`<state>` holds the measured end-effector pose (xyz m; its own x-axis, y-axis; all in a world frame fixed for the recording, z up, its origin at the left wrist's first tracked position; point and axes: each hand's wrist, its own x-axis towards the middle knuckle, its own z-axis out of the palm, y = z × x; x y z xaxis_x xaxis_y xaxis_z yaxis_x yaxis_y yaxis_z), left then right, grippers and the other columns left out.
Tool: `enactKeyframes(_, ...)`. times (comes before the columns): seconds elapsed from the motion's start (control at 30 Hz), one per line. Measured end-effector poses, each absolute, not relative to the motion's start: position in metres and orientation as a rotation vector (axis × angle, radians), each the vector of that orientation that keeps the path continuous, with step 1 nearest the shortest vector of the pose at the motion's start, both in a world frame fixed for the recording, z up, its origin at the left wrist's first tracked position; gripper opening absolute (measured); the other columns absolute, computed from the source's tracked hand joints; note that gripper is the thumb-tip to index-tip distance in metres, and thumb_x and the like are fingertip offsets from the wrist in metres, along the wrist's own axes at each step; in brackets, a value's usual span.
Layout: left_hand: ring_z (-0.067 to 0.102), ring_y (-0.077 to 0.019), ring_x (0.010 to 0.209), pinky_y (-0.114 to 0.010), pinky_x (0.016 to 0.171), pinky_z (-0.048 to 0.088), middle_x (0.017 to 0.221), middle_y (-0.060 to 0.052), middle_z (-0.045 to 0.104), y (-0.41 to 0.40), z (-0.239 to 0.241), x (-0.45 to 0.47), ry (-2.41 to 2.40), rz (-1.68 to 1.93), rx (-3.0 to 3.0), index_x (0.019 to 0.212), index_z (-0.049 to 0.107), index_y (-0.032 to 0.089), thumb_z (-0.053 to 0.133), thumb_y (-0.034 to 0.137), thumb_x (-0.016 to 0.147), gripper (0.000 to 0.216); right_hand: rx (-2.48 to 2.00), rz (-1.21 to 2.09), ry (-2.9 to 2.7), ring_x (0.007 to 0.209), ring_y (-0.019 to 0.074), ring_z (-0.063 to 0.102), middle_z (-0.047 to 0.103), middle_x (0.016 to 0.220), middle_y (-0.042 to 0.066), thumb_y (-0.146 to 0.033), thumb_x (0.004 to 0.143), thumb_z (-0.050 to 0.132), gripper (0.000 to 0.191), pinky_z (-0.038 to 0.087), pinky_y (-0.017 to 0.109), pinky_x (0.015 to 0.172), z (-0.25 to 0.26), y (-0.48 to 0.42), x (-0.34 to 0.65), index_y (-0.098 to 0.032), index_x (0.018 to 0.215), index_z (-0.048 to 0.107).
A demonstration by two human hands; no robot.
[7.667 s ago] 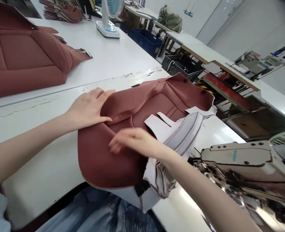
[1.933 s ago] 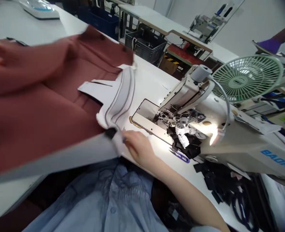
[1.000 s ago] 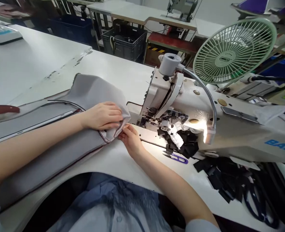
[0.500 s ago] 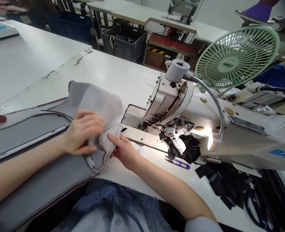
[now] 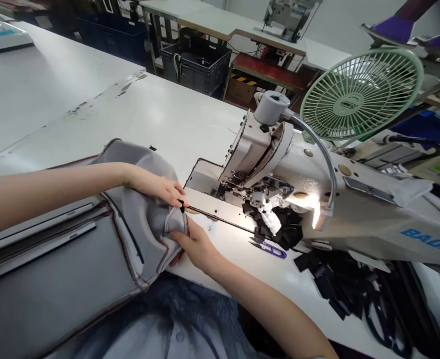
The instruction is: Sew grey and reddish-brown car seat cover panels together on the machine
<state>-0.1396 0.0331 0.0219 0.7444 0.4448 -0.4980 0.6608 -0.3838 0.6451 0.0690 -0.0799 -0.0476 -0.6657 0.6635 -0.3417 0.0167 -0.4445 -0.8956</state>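
A large grey sewn cover [image 5: 66, 269] with dark red-brown edging and pale stiff strips lies across the table and over my lap. At its right end, my right hand [image 5: 199, 244] grips the folded grey edge, thumb on top and fingers underneath. My left hand [image 5: 154, 187] reaches over the cover, its fingertips closed at a small black tab [image 5: 182, 205] on that edge. Just to the right stands a sewing machine [image 5: 272, 159], its lit needle area apart from the cover.
Purple thread snips [image 5: 268, 247] lie before the machine. Black fabric pieces [image 5: 343, 281] are heaped on the right, with dark-handled scissors [image 5: 386, 324] beside them. A green fan [image 5: 362, 94] stands behind the machine. An iron [image 5: 3, 35] sits at the far left.
My left hand has moved right from the middle of the cover to the black tab. The cover's end has bunched and folded. My right hand still holds the edge.
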Motion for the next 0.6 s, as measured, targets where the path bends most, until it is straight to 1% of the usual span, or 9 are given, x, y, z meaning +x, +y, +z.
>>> enactKeyframes(0.1,0.05,-0.0259,0.131,-0.032,0.105,0.044,0.135,-0.008,0.063,0.029,0.018,-0.147,0.756,-0.293,1.967,0.102,0.078,0.023,0.051,0.055,0.092,0.043,-0.995,1.986,-1.434,0.062,0.0142,0.061,0.066,0.087,-0.002,-0.036,0.087,0.063,0.032,0.05,0.026,0.053,-0.052,-0.079,0.076,-0.026,0.115,0.052)
enactKeyframes(0.2,0.059,-0.0237,0.117,-0.027,0.097,0.047,0.124,-0.007,0.069,0.025,0.017,-0.145,0.699,-0.298,1.978,0.089,0.077,0.02,0.054,0.053,0.089,0.04,-1.058,1.722,-1.776,0.068,0.0142,0.061,0.064,0.081,-0.003,-0.038,0.095,0.055,0.021,0.051,0.027,0.062,-0.045,-0.08,0.092,-0.024,0.11,0.052)
enactKeyframes(0.23,0.062,-0.0221,0.109,-0.025,0.092,0.048,0.117,-0.006,0.072,0.024,0.016,-0.143,0.697,-0.311,1.979,0.09,0.077,0.02,0.054,0.051,0.09,0.039,-1.061,1.537,-1.927,0.074,0.0155,0.062,0.066,0.087,0.0,-0.037,0.096,0.052,0.022,0.052,0.029,0.067,-0.042,-0.081,0.099,-0.023,0.113,0.051)
enactKeyframes(0.3,0.064,-0.0197,0.095,-0.024,0.086,0.048,0.104,-0.003,0.075,0.022,0.015,-0.139,0.747,-0.331,2.003,0.094,0.076,0.022,0.054,0.047,0.089,0.034,-0.942,1.005,-2.274,0.097,0.0202,0.063,0.067,0.111,0.008,-0.029,0.096,0.052,0.025,0.052,0.035,0.08,-0.038,-0.083,0.109,-0.022,0.12,0.052)
enactKeyframes(0.37,0.064,-0.0189,0.087,-0.027,0.089,0.045,0.092,-0.001,0.076,0.019,0.013,-0.132,0.81,-0.348,2.125,0.091,0.075,0.024,0.056,0.038,0.087,0.025,-0.706,0.482,-2.586,0.114,0.0236,0.058,0.064,0.123,0.013,-0.021,0.096,0.051,0.019,0.05,0.036,0.086,-0.04,-0.087,0.11,-0.019,0.113,0.059)
enactKeyframes(0.4,0.063,-0.019,0.084,-0.029,0.093,0.042,0.085,-0.001,0.076,0.016,0.011,-0.127,0.835,-0.357,2.23,0.085,0.075,0.025,0.057,0.033,0.085,0.02,-0.594,0.303,-2.716,0.111,0.0238,0.059,0.066,0.117,0.014,-0.018,0.096,0.049,0.016,0.049,0.036,0.083,-0.042,-0.09,0.107,-0.017,0.106,0.062)
enactKeyframes(0.47,0.061,-0.0192,0.079,-0.035,0.099,0.037,0.072,-0.002,0.072,0.01,0.006,-0.118,0.871,-0.369,2.475,0.073,0.072,0.024,0.057,0.022,0.08,0.017,-0.475,0.107,-2.891,0.092,0.0223,0.062,0.068,0.097,0.012,-0.015,0.098,0.043,0.02,0.047,0.034,0.071,-0.05,-0.094,0.093,-0.015,0.094,0.063)
enactKeyframes(0.53,0.059,-0.0197,0.078,-0.039,0.1,0.035,0.067,-0.005,0.068,0.004,0.003,-0.111,0.938,-0.373,2.678,0.065,0.069,0.022,0.057,0.015,0.075,0.017,-0.47,0.036,-2.963,0.076,0.0217,0.061,0.067,0.083,0.011,-0.012,0.098,0.04,0.025,0.044,0.033,0.062,-0.056,-0.095,0.075,-0.013,0.09,0.063)
enactKeyframes(0.6,0.058,-0.021,0.08,-0.043,0.101,0.032,0.066,-0.006,0.067,0.003,0.004,-0.11,1.028,-0.367,2.814,0.062,0.066,0.02,0.058,0.011,0.072,0.016,-0.522,-0.027,-2.968,0.073,0.0229,0.061,0.066,0.079,0.013,-0.01,0.097,0.037,0.028,0.041,0.032,0.058,-0.06,-0.09,0.056,-0.011,0.091,0.064)
